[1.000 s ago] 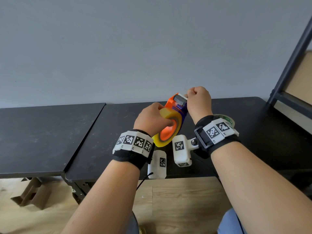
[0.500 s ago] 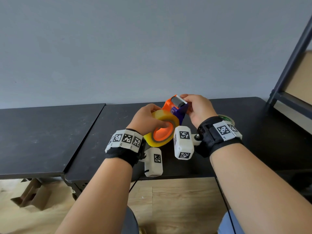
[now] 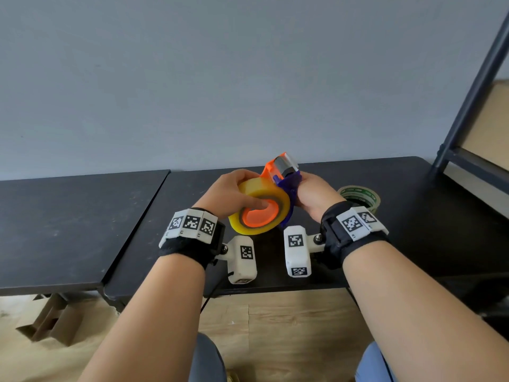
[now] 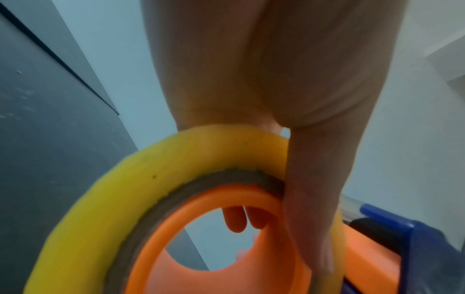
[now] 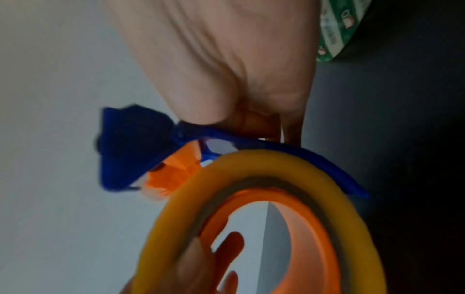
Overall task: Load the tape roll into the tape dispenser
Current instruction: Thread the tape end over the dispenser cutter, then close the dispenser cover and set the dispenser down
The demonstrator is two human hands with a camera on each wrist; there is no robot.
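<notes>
The yellow tape roll [image 3: 249,193] sits around the orange hub of the orange-and-blue tape dispenser [image 3: 279,169], held above the black table [image 3: 429,216]. My left hand [image 3: 234,193] grips the roll, thumb across its face and into the hub, fingers behind. In the left wrist view the thumb lies over the yellow tape roll [image 4: 141,173] and fingertips show through the hub. My right hand [image 3: 312,195] grips the dispenser's blue side from the right. The right wrist view shows the blue frame of the dispenser [image 5: 133,147] under my palm and the yellow tape roll [image 5: 284,165] below it.
A second tape roll [image 3: 360,197] with a green printed core lies on the table just right of my right hand. A second black table [image 3: 63,227] adjoins on the left. A dark metal shelf frame [image 3: 473,89] rises at the right. Cardboard lies on the wooden floor below.
Both hands have lowered slightly with the dispenser. My right hand slid from the dispenser's top end down to its blue side. The left hand keeps its grip on the roll.
</notes>
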